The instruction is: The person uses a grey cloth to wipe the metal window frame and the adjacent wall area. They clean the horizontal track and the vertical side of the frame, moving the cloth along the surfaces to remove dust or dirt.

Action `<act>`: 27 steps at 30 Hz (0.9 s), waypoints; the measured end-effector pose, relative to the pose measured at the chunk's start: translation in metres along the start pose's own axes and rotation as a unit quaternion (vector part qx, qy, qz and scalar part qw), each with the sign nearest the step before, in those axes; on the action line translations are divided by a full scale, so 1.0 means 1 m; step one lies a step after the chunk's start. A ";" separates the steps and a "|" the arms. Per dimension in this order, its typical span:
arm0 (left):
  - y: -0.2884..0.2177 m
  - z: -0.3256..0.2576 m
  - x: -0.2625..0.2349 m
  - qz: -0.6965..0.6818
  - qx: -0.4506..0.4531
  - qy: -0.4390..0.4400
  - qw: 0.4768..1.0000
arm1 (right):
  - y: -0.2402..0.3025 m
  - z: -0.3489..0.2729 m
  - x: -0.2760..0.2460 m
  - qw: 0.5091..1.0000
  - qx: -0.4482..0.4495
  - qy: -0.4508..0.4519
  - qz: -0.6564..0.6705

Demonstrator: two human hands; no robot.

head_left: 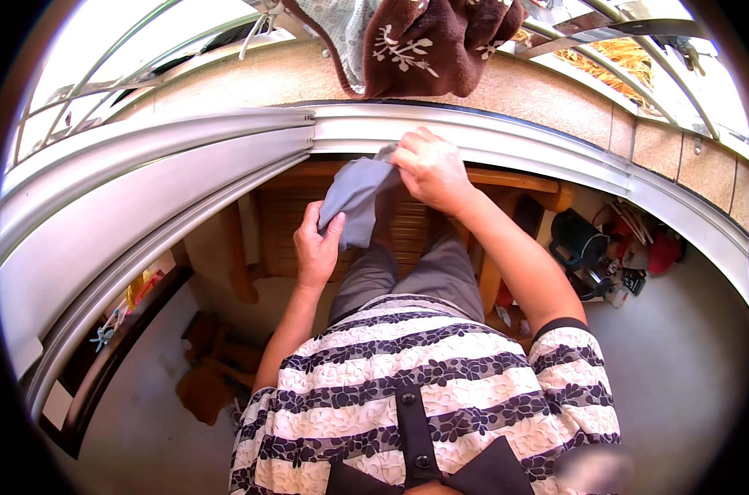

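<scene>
A grey-blue cloth point(359, 198) hangs between my two hands, in front of the white window track. My left hand point(318, 247) pinches its lower left edge between thumb and fingers. Up at the track, my right hand point(430, 169) is closed on the cloth's upper right corner, its knuckles against or just over the white sill rail point(473, 136). What lies under the right fingers is hidden.
A sliding window frame point(160, 153) runs along the left. Beyond the sill, a brown patterned blanket point(428, 49) hangs by metal bars. Below me is a wooden slatted bench point(308, 235); a dark green container point(579, 239) and clutter lie on the right.
</scene>
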State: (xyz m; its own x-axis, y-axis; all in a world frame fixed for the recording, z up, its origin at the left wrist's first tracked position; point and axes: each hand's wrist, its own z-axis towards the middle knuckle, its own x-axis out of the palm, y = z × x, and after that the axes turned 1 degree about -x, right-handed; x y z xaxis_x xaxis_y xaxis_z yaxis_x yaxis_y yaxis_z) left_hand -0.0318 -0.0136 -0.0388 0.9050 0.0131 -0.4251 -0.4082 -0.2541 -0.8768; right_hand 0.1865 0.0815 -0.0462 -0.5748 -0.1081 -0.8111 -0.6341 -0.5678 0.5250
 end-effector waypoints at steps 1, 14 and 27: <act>-0.008 0.002 0.000 0.004 0.004 0.019 1.000 | 0.001 -0.006 -0.008 1.000 0.019 -0.009 0.001; -0.063 0.032 0.006 -0.140 0.049 0.180 0.972 | 0.039 -0.001 -0.042 0.984 0.044 -0.002 0.174; 0.007 0.038 -0.008 -0.009 0.077 0.139 0.987 | 0.033 0.005 -0.084 0.942 0.057 -0.043 0.329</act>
State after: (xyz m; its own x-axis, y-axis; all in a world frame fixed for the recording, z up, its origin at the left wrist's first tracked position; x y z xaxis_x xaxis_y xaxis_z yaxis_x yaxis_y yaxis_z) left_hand -0.0468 0.0212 -0.0501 0.9016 -0.2555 -0.3492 -0.3851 -0.1062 -0.9167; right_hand 0.2114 0.0765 0.0407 -0.8989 -0.3368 -0.2803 -0.1754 -0.3096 0.9345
